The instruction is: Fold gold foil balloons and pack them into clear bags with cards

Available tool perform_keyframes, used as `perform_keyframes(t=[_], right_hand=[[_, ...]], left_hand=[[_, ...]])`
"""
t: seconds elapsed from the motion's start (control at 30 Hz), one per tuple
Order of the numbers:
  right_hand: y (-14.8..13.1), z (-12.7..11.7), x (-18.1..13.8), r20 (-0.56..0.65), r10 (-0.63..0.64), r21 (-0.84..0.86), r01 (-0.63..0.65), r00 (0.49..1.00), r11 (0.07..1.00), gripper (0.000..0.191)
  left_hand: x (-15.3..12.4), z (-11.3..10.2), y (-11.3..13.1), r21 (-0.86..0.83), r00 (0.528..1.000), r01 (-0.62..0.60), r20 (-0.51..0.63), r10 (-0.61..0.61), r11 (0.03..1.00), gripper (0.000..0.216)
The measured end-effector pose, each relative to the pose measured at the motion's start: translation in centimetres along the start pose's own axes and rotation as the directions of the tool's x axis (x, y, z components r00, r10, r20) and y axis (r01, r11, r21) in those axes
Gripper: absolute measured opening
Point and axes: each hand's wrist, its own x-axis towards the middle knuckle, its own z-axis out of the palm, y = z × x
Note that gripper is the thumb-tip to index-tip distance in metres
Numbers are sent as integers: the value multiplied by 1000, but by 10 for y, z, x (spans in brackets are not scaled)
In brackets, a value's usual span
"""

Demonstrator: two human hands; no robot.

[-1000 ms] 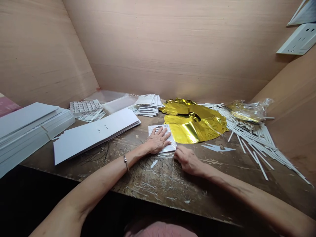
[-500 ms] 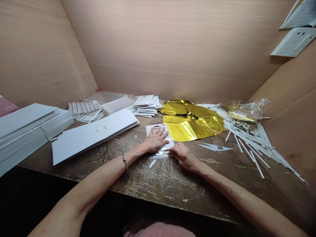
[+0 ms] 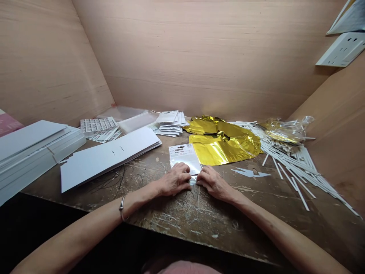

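A clear plastic bag with a white printed card inside lies flat on the table. A hang hole shows at the card's far end, and the clear flap is at the near end. My left hand is closed, its curled fingers pressing on the near left part of the bag and flap. Opposite it, my right hand pinches the flap's right corner, thumb and fingers together. Both hands partly hide the near edge of the bag.
Gold foil lies just beyond the bag. White sticks spread at the right, near a thin pale cutout. White card stacks stand at the left, with packed cards and sticker sheets behind.
My left hand has slid from the printed card down to the flap, and its fingers have curled. My right hand stays at the flap's corner. A small white strip near the flap is out of sight.
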Motion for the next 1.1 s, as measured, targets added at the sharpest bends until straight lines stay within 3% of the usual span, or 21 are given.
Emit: perform_keyframes(t=[0.17, 0.37, 0.7, 0.8, 1.1], right_hand=[[-3, 6, 2, -36, 1, -48, -2, 999, 999, 12], [0, 1, 2, -76, 44, 43, -41, 996, 998, 6], [-4, 4, 7, -23, 6, -15, -6, 1000, 1000, 6], [-5, 7, 9, 1, -2, -73, 2, 1000, 997, 7], [-7, 11, 7, -34, -30, -123, 25, 999, 992, 11]], left_hand=[[-6, 13, 10, 100, 999, 36, -33, -33, 994, 22], [4, 20, 14, 219, 997, 73, 4, -76, 973, 14], [0, 16, 9, -13, 991, 95, -89, -96, 995, 14], [-2, 8, 8, -102, 991, 113, -61, -120, 988, 14], [3, 14, 15, 55, 974, 224, 20, -225, 973, 16]])
